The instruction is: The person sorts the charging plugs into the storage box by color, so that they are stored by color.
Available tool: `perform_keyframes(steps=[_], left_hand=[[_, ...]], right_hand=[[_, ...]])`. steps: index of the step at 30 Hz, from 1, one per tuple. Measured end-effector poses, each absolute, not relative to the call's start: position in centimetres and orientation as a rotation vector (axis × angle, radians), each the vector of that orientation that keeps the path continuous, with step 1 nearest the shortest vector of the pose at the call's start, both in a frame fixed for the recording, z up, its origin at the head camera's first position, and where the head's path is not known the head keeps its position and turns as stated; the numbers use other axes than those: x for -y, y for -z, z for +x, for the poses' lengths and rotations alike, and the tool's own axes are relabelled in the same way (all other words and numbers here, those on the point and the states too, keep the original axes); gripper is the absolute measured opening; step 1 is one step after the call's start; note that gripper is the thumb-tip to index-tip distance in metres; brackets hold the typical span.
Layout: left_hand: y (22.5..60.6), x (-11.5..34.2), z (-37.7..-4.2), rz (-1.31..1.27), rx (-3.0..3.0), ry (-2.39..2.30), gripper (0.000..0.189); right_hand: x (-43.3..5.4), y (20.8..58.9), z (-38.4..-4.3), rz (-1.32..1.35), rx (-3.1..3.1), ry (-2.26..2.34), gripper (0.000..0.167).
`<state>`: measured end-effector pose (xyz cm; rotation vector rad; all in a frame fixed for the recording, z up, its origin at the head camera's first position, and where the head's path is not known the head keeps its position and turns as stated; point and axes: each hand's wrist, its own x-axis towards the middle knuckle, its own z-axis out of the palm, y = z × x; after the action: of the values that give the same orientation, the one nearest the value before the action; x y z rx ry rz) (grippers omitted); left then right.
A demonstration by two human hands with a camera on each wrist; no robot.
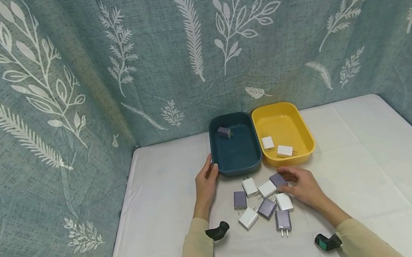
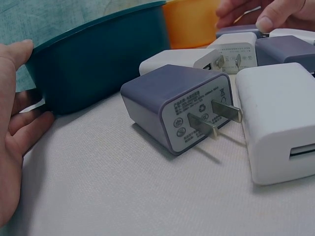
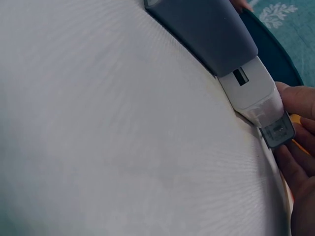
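Note:
My left hand (image 1: 205, 187) touches the outside of the dark teal tray (image 1: 239, 171) at its front left corner, fingers against the wall. One purple charger (image 1: 224, 132) lies inside that tray. With thumb and fingers, my right hand (image 1: 303, 185) pinches a purple USB wall charger (image 1: 278, 180) at the back right of a loose group. In the right wrist view, this charger (image 3: 278, 132) shows its end between thumb and fingers. Around it on the cloth lie several white chargers (image 1: 249, 218) and purple chargers (image 1: 283, 220), some with metal prongs showing.
A yellow tray (image 1: 305, 149) stands against the teal tray's right side, holding two white chargers (image 1: 285, 151). Both trays sit at the back of a white-covered table (image 1: 358, 154), before a patterned blue-green curtain (image 1: 180, 61). Black wrist devices (image 1: 218, 231) show beside the sleeves.

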<state>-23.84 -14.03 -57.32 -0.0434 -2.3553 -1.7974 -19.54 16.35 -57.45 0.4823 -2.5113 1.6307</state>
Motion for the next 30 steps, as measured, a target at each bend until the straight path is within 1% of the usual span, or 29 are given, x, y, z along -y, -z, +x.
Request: perform_keyframes(steps=[6,24,26,30], left_hand=[[57.3,14.0,-23.9,-0.036,2.356,1.795,0.049],[57.0,13.8,-23.8,-0.031,2.345,1.807,0.049],[56.8,13.8,-23.7,-0.032,2.344,1.821,0.049],[54.9,13.6,-22.8,-0.052,2.357,1.827,0.050]], right_hand=[[-16.2,57.5,-19.6,0.492,2.509,-1.626,0.058],[-16.8,57.8,-19.9,0.464,2.512,-1.664,0.055],[-16.8,57.9,-19.9,0.468,2.510,-1.657,0.055],[-16.8,57.9,-19.9,0.466,2.496,-1.657,0.054]])
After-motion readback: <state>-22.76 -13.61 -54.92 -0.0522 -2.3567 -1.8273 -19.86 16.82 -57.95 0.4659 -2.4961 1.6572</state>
